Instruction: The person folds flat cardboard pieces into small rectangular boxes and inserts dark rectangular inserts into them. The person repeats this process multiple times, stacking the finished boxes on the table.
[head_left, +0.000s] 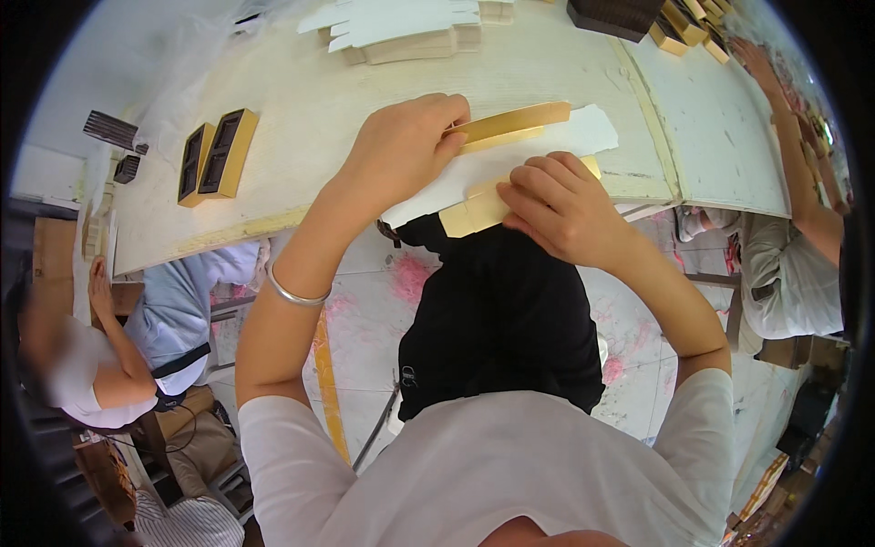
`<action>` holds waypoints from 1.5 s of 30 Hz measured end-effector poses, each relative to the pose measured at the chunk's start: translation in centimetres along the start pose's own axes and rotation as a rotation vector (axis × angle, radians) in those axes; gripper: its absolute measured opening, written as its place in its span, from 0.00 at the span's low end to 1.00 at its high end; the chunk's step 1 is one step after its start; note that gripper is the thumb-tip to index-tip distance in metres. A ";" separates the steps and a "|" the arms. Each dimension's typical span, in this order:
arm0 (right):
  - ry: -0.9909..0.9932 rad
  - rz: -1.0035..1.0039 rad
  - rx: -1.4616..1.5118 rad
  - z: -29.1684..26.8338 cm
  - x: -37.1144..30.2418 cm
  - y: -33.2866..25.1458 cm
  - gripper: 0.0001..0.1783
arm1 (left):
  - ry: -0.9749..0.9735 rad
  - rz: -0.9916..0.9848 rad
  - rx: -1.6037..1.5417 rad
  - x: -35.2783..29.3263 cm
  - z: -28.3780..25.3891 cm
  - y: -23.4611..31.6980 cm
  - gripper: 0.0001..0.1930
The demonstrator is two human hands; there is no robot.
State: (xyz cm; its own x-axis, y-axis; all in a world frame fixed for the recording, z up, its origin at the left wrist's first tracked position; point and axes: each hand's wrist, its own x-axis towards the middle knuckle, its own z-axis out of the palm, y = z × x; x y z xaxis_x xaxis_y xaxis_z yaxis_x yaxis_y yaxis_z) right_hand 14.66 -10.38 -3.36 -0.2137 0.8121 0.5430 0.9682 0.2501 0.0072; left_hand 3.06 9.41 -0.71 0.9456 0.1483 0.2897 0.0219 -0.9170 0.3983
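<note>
A flat card box blank (488,169), white on its upper face with gold folded flaps, lies at the table's near edge and juts out over my lap. My left hand (396,150) pinches the raised gold flap along its far side between thumb and fingers. On the near side, my right hand (561,208) is closed with curled fingers over the gold edge flap (474,216). The fingertips of the right hand are partly hidden behind its knuckles. To the left stand two gold boxes with dark brown divided inserts (219,155), side by side.
A stack of white card blanks (401,27) lies at the table's far side. Beyond it to the right are a dark brown tray stack (615,16) and several gold boxes (688,27). Dark inserts (111,129) sit far left. Other people work at both sides.
</note>
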 end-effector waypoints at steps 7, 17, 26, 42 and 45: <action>-0.331 0.229 0.291 -0.6 3.1 1.5 0.08 | -0.047 -0.013 -0.018 0.1 -0.3 0.0 0.07; -0.397 0.086 0.203 -0.9 5.3 2.1 0.07 | 0.131 -0.140 -0.231 -1.9 0.3 1.5 0.18; -0.446 0.316 0.820 -1.3 3.6 3.7 0.10 | -0.336 -0.084 -0.596 -2.7 -1.1 1.7 0.17; -0.001 0.100 0.455 0.6 1.5 1.5 0.06 | -0.068 -0.124 -0.450 -3.2 1.0 3.0 0.17; -0.029 0.096 0.411 0.5 1.3 1.3 0.07 | -0.108 -0.188 -0.402 -2.3 0.9 4.4 0.15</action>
State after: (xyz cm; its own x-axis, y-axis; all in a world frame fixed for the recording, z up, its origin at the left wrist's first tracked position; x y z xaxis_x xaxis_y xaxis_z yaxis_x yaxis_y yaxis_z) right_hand 15.56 -8.72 -3.03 -0.1345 0.8548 0.5013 0.8527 0.3576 -0.3809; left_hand 1.23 4.73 -0.44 0.9661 0.2397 0.0964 0.0886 -0.6581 0.7477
